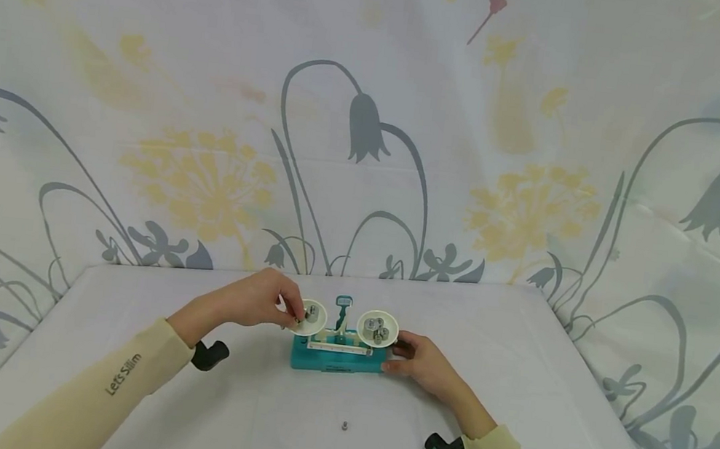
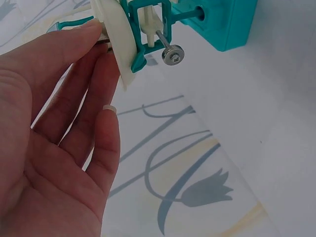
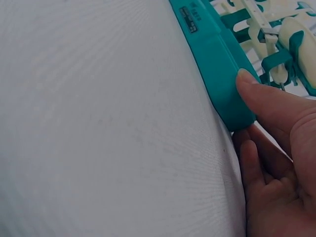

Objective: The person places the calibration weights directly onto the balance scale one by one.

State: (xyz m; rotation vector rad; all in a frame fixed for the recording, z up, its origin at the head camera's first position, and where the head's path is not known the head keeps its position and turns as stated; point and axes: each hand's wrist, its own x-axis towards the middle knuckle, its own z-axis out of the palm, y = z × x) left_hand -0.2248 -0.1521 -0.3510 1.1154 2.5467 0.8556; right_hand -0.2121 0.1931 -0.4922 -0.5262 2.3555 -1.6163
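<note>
A teal balance scale stands on the table with a cream pan on each side. My left hand reaches in from the left, fingertips at the left pan, pinching a small dark piece mostly hidden by the fingers. A grey metal weight lies in that pan. Several metal weights sit together in the right pan. My right hand grips the right end of the scale's base, thumb on its front edge and the other fingers behind.
One small metal weight stands on the white tablecloth in front of the scale. Black wrist-camera mounts hang under both wrists. A flower-printed curtain rises behind the table.
</note>
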